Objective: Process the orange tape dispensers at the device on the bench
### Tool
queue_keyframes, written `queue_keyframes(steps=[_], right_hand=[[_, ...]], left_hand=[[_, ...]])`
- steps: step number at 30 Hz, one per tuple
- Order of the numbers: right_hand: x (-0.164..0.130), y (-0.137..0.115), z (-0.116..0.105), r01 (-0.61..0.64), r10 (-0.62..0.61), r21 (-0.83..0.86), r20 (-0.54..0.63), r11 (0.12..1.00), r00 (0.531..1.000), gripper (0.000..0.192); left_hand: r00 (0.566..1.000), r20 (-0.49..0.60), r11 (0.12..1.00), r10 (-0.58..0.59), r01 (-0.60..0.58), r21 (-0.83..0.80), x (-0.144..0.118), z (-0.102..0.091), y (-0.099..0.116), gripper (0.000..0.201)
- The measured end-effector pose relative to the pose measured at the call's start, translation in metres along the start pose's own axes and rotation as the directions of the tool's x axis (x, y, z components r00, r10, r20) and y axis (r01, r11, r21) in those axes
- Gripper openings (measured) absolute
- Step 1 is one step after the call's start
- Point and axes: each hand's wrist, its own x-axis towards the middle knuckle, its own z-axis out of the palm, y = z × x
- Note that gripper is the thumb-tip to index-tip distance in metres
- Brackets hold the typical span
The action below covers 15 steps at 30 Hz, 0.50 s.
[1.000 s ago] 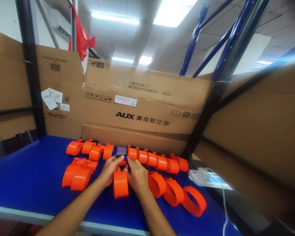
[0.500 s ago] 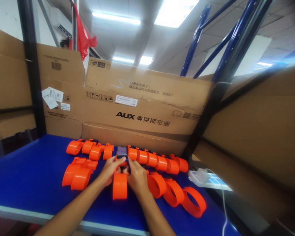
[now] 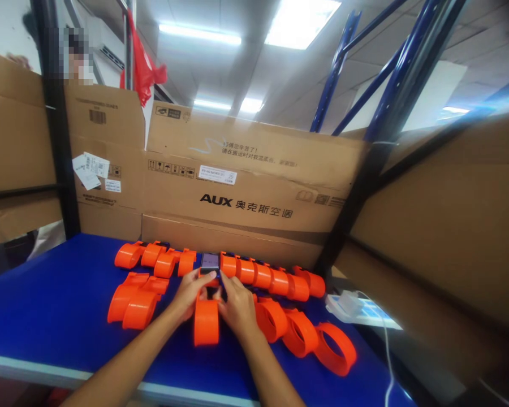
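Head view: your left hand and right hand both grip one orange wristband device, fingertips at its lit screen. Since a second ago nothing has shifted but a slight settling of the band; grip unchanged. More orange bands lie left, others right. Fingers hide the clasp; screen content unreadable
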Motion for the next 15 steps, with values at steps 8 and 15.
queue_keyframes(steps=[8, 15], right_hand=[[0.0037, 0.0033, -0.0069, -0.054, 0.062, 0.195, -0.039, 0.979, 0.997, 0.038], [0.0027, 0.0030, -0.0028, -0.142, 0.166, 0.262, -0.070, 0.955, 0.984, 0.031]], left_hand=[[0.999, -0.008, 0.999, 0.035, -0.035, 0.035, -0.0036, 0.0021, 0.0043, 0.048], [0.996, 0.051, 0.988, 0.073, -0.080, 0.134, -0.0025, -0.0004, -0.0023, 0.044]])
